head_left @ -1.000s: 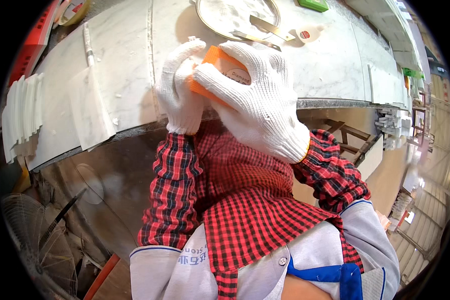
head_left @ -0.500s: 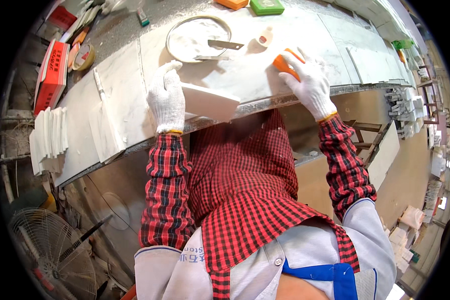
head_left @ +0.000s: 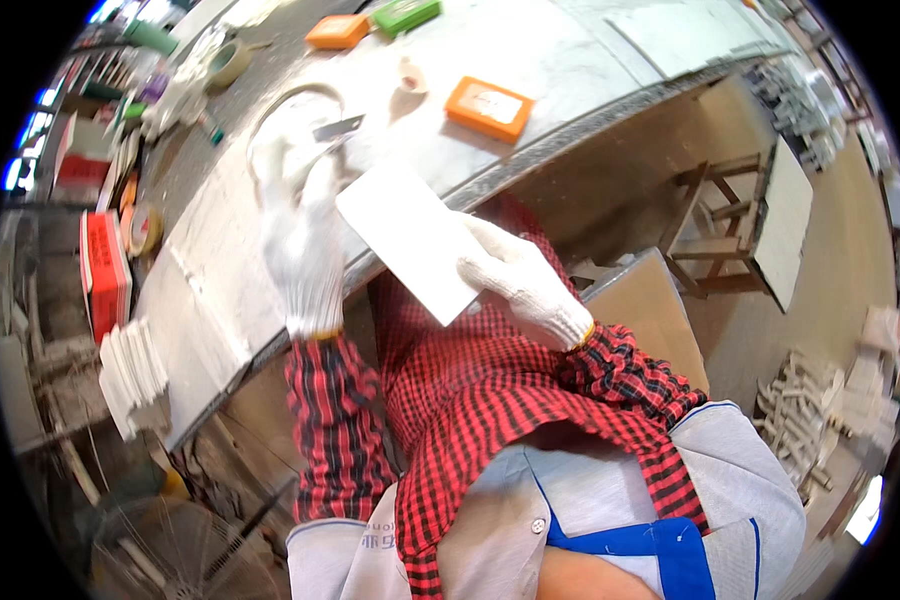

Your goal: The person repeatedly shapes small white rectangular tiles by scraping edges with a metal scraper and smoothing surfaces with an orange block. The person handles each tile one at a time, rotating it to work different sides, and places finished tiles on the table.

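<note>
My right hand [head_left: 522,283], in a white knit glove, grips the lower right edge of a flat white stone slab [head_left: 410,243], tilted at the bench's front edge. My left hand [head_left: 305,245], also gloved and smeared by motion, reaches over a round pan [head_left: 315,87] of white material. Its fingers look apart, with nothing visible held in them. Beside them, a scraper blade [head_left: 338,128] lies across the pan's rim; a second thin blade is partly hidden by the fingers. An orange block [head_left: 488,108] with a pale label rests on the bench right of the pan.
A small white bottle [head_left: 411,76] stands between pan and orange block. Farther back lie another orange block [head_left: 338,32] and a green one [head_left: 406,14]. Stacked white slabs [head_left: 133,375] and a red box [head_left: 104,270] are at left. A fan [head_left: 185,555] stands lower left.
My right hand has let go of the orange block, leaving it on the bench, and now holds the slab. My left hand has released the slab and moved to the pan. The view has turned.
</note>
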Demonstrator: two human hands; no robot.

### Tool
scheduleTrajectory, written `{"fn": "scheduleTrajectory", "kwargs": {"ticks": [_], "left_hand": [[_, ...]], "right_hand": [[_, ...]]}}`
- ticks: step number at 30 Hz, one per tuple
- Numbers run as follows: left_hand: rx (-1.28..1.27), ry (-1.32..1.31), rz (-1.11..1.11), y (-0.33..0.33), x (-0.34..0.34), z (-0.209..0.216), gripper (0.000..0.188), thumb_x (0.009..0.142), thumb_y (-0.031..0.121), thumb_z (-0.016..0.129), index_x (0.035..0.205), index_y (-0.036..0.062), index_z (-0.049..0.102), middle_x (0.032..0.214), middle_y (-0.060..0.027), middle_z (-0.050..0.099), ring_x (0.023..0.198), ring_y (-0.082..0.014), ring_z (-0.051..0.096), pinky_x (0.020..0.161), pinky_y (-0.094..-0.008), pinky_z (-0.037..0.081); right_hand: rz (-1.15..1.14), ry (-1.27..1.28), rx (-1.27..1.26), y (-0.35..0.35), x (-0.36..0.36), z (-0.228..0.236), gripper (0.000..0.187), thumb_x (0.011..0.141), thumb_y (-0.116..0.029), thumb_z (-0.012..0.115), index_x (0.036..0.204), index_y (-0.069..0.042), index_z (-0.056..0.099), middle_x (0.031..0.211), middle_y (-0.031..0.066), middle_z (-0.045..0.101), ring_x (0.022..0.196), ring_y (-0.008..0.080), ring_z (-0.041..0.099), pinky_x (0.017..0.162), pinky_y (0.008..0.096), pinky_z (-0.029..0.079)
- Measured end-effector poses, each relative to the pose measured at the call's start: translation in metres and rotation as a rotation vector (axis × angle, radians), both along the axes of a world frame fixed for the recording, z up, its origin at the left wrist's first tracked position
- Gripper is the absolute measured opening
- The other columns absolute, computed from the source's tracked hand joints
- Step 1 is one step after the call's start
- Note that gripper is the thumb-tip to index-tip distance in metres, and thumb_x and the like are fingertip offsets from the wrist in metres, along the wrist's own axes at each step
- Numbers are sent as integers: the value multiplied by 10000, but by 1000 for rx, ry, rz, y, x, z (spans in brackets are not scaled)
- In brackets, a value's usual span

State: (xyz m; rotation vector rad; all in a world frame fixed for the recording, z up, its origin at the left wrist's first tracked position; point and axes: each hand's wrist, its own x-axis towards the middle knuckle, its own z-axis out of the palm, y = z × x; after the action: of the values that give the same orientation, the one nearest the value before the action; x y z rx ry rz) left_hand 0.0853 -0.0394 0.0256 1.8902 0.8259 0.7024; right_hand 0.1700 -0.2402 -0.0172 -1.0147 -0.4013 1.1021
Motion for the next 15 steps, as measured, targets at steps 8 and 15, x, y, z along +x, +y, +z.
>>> {"fn": "scheduleTrajectory", "kwargs": {"ticks": [8,15], "left_hand": [[-1098,-571,-242,-93,21,-55,499,1098,325,444,1454,-23,401,1355,-221,579,1219,-304,607,1036,-440,525],[-1366,-496,-298,-94,26,-50,547,1103,375,405,1476,-24,379,1310,-272,600,1118,-385,660,952,-502,574]], "right_hand": [[-274,-115,-124,-21,8,-13,461,1024,-247,601,1366,60,571,1194,104,697,1035,130,654,828,292,558],[-538,-324,-360,-12,82,-25,364,982,-295,689,780,7,714,640,17,655,536,42,553,502,234,433]]}}
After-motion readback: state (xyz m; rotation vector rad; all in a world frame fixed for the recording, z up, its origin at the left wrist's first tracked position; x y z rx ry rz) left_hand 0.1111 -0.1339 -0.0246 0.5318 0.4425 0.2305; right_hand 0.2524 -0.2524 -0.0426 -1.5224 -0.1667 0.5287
